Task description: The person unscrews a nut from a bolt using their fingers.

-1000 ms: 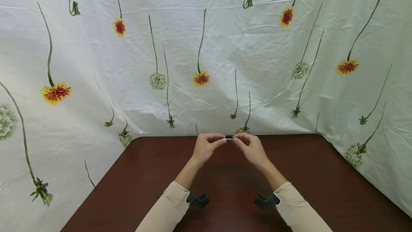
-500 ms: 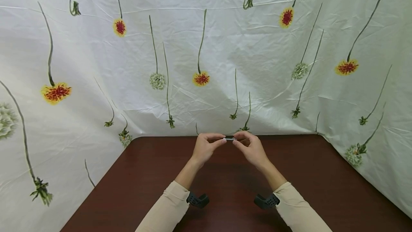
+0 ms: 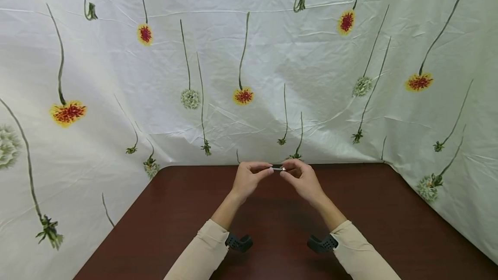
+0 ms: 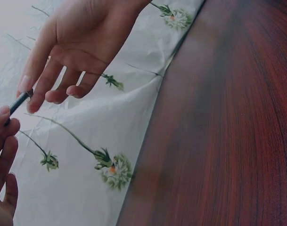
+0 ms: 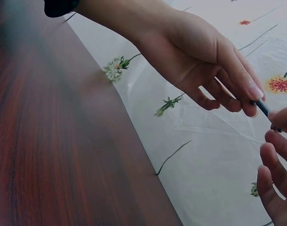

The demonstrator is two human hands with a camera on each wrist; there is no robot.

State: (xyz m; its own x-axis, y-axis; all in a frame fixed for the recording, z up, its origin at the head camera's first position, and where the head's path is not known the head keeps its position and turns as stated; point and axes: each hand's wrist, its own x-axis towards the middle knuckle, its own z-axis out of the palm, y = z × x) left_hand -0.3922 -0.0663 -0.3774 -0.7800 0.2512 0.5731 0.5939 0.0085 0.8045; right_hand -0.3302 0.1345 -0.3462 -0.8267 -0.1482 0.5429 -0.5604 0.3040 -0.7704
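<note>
In the head view a small metal bolt (image 3: 277,169) lies level between my two hands, held up above the far edge of the table. My left hand (image 3: 246,178) pinches its left end between thumb and index finger. The right hand (image 3: 305,180) has thumb and index finger at the other end, where a small bright nut or head shows. Threads are visible on the bolt (image 4: 19,102) in the left wrist view. The bolt (image 5: 264,108) also spans both hands' fingertips in the right wrist view. The fingertips hide parts of both ends.
A dark red-brown wooden table (image 3: 175,228) spreads beneath the forearms. Behind and at both sides hangs a white cloth (image 3: 163,68) printed with flowers. A black device sits on each wrist, the left device (image 3: 239,242) and the right device (image 3: 322,243).
The right thumb and index finger have parted slightly, and more of the bolt's right end shows between them. The left hand has stayed in place with its grip on the bolt.
</note>
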